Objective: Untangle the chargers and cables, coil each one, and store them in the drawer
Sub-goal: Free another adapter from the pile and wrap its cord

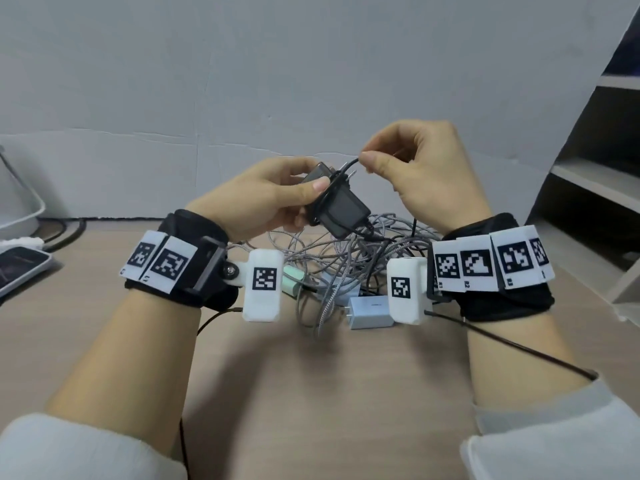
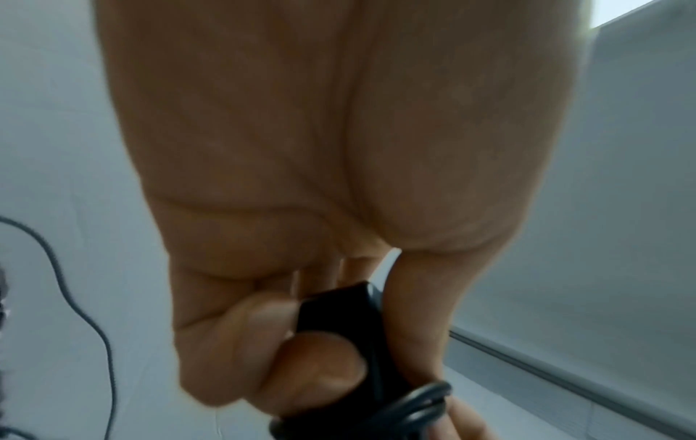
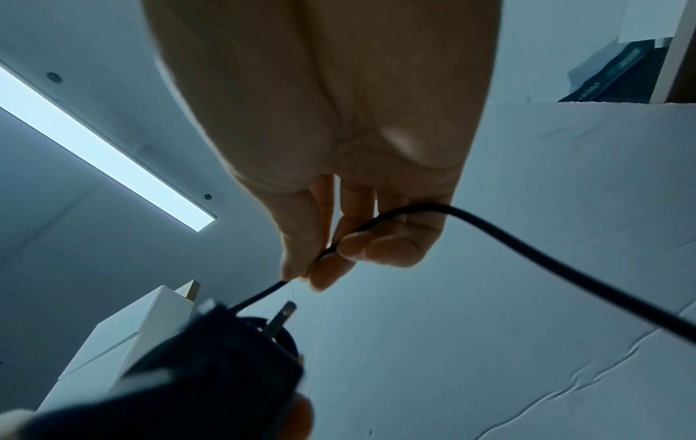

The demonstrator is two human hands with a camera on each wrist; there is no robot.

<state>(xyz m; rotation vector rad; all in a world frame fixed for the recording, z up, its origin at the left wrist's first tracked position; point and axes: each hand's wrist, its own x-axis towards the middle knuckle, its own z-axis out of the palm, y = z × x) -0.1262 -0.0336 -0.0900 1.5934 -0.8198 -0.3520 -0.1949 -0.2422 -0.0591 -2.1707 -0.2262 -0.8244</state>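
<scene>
Head view: left hand (image 1: 263, 199) grip clamps black charger (image 1: 341, 209); right hand (image 1: 415, 168) grip pinches its black cable (image 1: 349, 165) just above prongs. Step, likely: winding cord round charger. Next: another snug turn.

Matt black plastic charger (image 1: 341, 206), bare metal prongs (image 3: 283, 316), smooth rubbery black cable (image 3: 527, 253); grey braided cables (image 1: 325, 292) lie on the pale wood-look bench (image 1: 311, 393).

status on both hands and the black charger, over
Left hand grips black plastic charger brick. Right hand pinches its thin black cable. Grey braided cable tangle below.
</scene>
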